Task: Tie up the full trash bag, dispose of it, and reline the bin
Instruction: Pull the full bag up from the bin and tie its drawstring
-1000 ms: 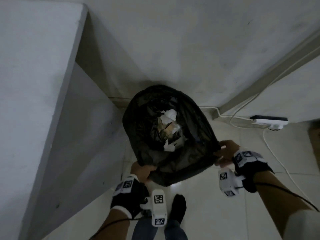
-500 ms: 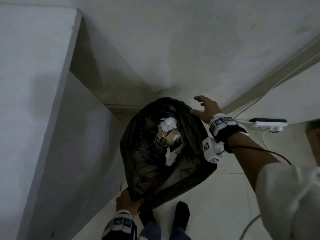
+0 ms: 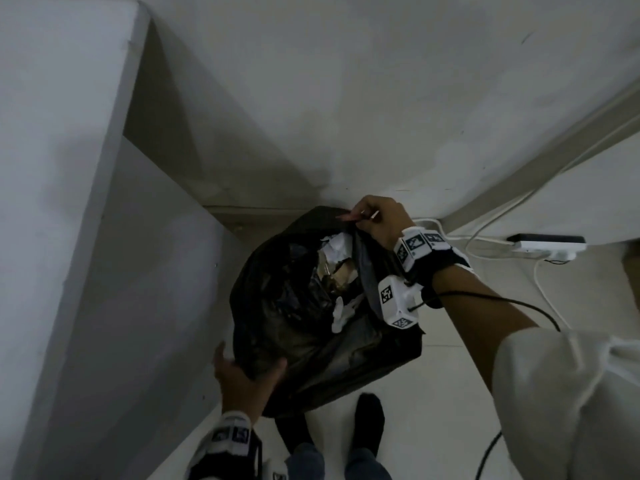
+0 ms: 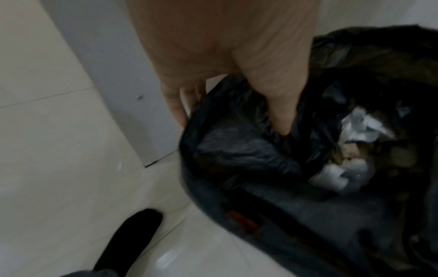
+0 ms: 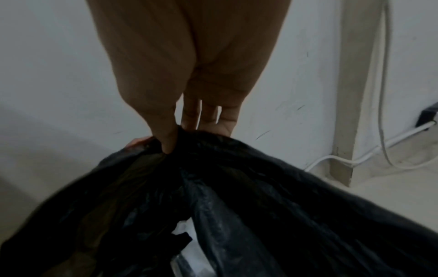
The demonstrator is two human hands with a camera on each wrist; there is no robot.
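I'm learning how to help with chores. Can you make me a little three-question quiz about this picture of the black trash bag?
1. True or false: the trash bag is already tied shut.
2. Which hand pinches the bag's far edge, by the wall? A) left hand B) right hand
3. Fill in: the white crumpled stuff showing inside the bag looks like ____.

Key: 1 false, its mouth is open. 2 B; the left hand holds the near edge. 3 paper.

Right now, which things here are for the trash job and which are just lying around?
For the job:
black trash bag, still open
crumpled trash inside it
right hand pinching the bag's far rim
left hand gripping the near rim

Just lying about:
white power strip
white cables
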